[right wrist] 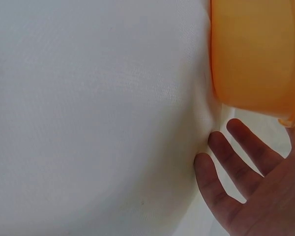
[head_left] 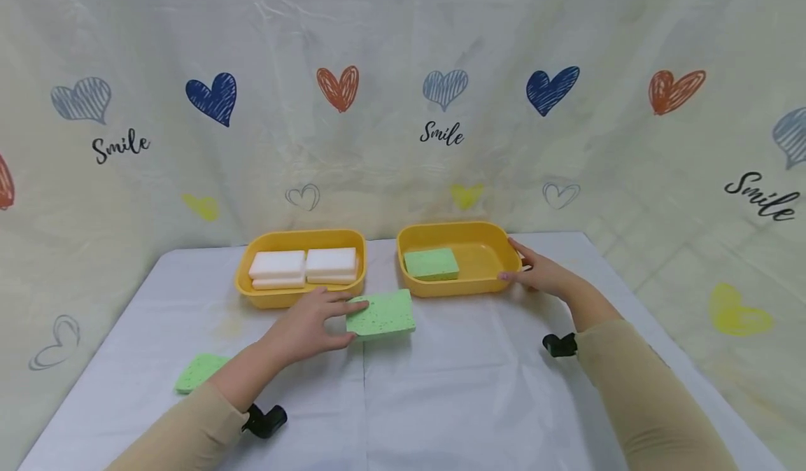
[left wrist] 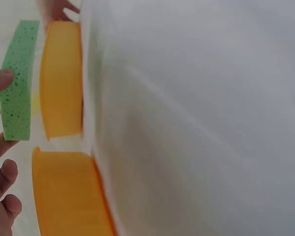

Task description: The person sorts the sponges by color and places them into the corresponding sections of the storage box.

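Observation:
My left hand pinches a green sponge between thumb and fingers, held up in front of the two yellow tubs. In the left wrist view, the sponge appears edge-on, its pores showing. Over at the right yellow tub, my right hand touches the right end with thumb and index finger. The right wrist view has that hand's other fingers extended and apart from the tub wall. Inside this tub, another green sponge lies at the left.
The left yellow tub holds white sponge blocks in two stacks. Another green sponge lies on the white-covered table, partly hidden by my left forearm. Behind the tubs hangs a curtain printed with hearts.

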### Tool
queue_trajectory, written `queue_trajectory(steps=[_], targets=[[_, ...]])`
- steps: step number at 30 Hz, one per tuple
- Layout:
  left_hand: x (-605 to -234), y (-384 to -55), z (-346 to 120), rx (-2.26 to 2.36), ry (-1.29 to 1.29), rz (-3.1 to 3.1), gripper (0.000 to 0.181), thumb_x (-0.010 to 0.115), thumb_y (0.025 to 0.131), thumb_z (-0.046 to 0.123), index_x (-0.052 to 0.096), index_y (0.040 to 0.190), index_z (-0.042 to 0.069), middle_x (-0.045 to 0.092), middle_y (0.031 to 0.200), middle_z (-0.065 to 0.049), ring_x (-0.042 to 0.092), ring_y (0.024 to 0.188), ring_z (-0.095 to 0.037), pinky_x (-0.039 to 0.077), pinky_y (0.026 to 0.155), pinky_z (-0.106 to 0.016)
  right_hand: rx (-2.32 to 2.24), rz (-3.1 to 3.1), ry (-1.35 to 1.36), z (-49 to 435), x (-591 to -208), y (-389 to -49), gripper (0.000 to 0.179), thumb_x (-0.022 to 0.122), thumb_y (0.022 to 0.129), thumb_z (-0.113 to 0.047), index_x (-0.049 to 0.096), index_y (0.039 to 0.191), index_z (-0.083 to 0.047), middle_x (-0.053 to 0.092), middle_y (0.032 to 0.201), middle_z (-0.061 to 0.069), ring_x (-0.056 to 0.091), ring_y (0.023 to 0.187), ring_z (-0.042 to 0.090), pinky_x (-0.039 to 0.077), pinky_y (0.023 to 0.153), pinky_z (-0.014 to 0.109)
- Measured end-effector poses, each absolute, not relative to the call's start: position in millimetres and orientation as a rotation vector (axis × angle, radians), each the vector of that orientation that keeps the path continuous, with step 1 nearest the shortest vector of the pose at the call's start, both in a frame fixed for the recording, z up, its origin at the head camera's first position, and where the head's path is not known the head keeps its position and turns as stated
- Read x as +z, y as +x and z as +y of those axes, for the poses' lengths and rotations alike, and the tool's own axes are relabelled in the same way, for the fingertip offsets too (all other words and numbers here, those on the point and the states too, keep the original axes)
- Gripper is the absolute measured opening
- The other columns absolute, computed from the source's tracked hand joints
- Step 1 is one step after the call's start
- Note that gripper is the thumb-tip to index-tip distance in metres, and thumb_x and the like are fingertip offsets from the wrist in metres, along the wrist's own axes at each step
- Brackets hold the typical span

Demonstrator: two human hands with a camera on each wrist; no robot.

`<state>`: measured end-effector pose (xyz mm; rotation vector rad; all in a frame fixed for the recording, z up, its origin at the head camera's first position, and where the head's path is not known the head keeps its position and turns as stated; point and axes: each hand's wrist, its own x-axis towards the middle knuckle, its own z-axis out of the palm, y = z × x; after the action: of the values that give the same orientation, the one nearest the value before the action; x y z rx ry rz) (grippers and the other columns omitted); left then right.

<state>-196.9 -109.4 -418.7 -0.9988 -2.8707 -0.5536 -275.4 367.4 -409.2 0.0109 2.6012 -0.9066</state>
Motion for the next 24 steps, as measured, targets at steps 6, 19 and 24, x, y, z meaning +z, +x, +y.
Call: queue_trajectory(steps=[6, 19, 24], targets=[[-406, -226, -77, -0.584, -0.966, -2.838, 0.053, 0.072, 0.087, 0.047, 0.06, 0.138, 0.037, 0.059, 0.139, 0.001, 0.053, 0.122, -0.026, 0.042, 0.106, -0.045, -0.913, 2.605, 0.016, 369, -412, -277, 0.103, 0.067, 0.088, -0.059, -0.003, 0.16, -0.035, 0.035, 0.147, 0.027, 0.052, 0.1, 0.031, 0.044, 0.091, 0.046], [-396, -282, 7, -0.762, -0.884, -2.857, 0.053, 0.068, 0.091, 0.047, 0.055, 0.141, 0.038, 0.054, 0.145, 0.004, 0.047, 0.134, -0.026, 0.039, 0.11, -0.044, -0.919, 2.608, 0.05, 371, -415, -279, 0.106, 0.069, 0.084, -0.063, -0.001, 0.159, -0.038, 0.033, 0.15, 0.025, 0.048, 0.113, 0.035, 0.046, 0.1, 0.051], [-398, -298, 38, -0.782, -0.872, -2.893, 0.053, 0.067, 0.091, 0.048, 0.054, 0.142, 0.039, 0.054, 0.145, 0.003, 0.049, 0.134, -0.024, 0.043, 0.107, -0.041, -0.906, 2.612, 0.034, 371, -416, -280, 0.106, 0.068, 0.084, -0.064, -0.001, 0.159, -0.037, 0.03, 0.153, 0.026, 0.047, 0.119, 0.038, 0.043, 0.102, 0.055]])
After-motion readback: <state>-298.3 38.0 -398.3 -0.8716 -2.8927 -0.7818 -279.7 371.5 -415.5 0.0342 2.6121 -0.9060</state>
